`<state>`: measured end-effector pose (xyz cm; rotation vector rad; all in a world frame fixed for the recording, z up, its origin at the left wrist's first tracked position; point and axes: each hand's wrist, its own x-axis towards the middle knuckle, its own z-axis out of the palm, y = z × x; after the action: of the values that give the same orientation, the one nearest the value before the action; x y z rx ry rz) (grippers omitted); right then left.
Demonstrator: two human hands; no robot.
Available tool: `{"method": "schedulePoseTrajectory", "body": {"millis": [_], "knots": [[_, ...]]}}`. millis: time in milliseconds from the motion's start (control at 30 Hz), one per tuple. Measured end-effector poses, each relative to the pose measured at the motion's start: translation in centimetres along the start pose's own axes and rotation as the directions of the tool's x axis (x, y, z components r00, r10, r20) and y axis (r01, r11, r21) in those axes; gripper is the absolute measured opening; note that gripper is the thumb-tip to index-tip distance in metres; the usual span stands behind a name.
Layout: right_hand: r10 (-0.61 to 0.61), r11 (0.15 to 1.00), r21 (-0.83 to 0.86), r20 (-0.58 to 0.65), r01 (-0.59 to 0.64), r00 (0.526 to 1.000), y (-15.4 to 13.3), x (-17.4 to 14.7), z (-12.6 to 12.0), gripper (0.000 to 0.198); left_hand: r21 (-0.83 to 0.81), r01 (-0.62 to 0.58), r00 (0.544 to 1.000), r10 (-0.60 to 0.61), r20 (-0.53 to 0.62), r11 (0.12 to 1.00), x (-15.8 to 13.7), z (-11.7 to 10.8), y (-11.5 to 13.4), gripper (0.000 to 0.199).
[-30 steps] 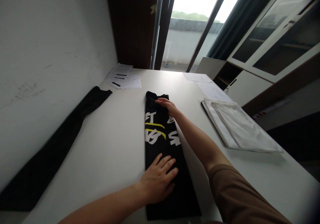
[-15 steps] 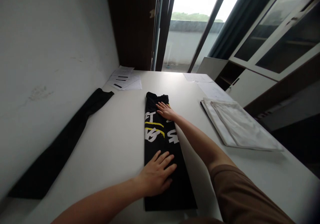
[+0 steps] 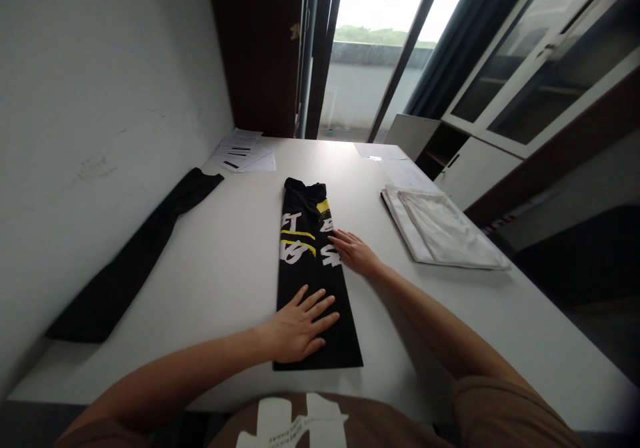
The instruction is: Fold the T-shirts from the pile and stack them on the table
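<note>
A black shirt point(image 3: 305, 275) with white lettering and yellow stripes lies folded into a long narrow strip on the white table point(image 3: 230, 261). Its collar end points away from me. My left hand point(image 3: 303, 328) rests flat on the near part of the cloth, fingers spread. At the shirt's right edge, beside the white letters, my right hand point(image 3: 355, 251) touches the fabric with its fingers stretched out. Neither hand grips anything.
Along the left wall lies a long black garment point(image 3: 135, 255). Folded white cloths point(image 3: 440, 228) are stacked on the right. Papers point(image 3: 245, 155) lie at the far left corner, with more sheets point(image 3: 405, 171) at the far right. Cabinets point(image 3: 530, 88) stand beyond the right side.
My right hand has slid from the upper part of the shirt back toward me and onto its right edge. My left hand stays flat on the near part. The view has shifted slightly.
</note>
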<state>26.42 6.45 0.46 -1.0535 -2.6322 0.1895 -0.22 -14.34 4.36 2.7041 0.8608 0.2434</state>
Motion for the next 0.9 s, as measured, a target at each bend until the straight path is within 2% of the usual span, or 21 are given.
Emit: {"method": "schedulePoseTrajectory", "body": {"millis": [167,300,400,467,600,733,833,900], "knots": [[0.022,0.998,0.052,0.011,-0.023,1.0,-3.3,-7.1,-2.2,0.047,0.015,0.019,1.0,-0.019,0.01,1.0,-0.7,0.1,1.0,0.065],[0.051,0.981,0.186,-0.015,-0.047,0.999,-8.0,-11.8,-2.8,0.056,0.018,0.027,0.999,-0.027,-0.019,0.999,-2.0,0.2,2.4,0.066],[-0.054,0.974,0.221,0.032,0.046,0.998,-12.5,-14.9,-3.1,0.062,0.028,0.059,0.995,-0.056,-0.078,0.998,-2.5,-0.3,2.4,0.061],[-0.107,0.976,0.199,0.087,0.088,0.99,-14.9,-16.5,-3.4,0.062,0.036,0.105,0.985,-0.099,-0.138,0.994,-1.8,-1.0,1.3,0.052],[-0.104,0.981,0.179,0.142,0.078,0.984,-17.2,-18.3,-4.5,0.06,0.038,0.18,0.964,-0.168,-0.208,0.983,2.2,-2.4,-3.1,0.045],[-0.125,0.974,0.211,0.198,0.083,0.972,-17.6,-18.9,-6.0,0.064,0.079,0.16,0.981,-0.15,-0.12,0.984,8.2,-1.9,-7.8,0.05],[-0.141,0.97,0.226,0.209,0.092,0.968,-17.4,-19.1,-6.8,0.068,0.131,0.221,0.975,-0.218,-0.036,0.966,12.4,-0.6,-10.5,0.06],[-0.16,0.968,0.222,0.196,0.115,0.967,-16.8,-19.1,-6.4,0.071,0.157,0.261,0.965,-0.26,-0.022,0.953,14.8,0.1,-12.1,0.065]]}}
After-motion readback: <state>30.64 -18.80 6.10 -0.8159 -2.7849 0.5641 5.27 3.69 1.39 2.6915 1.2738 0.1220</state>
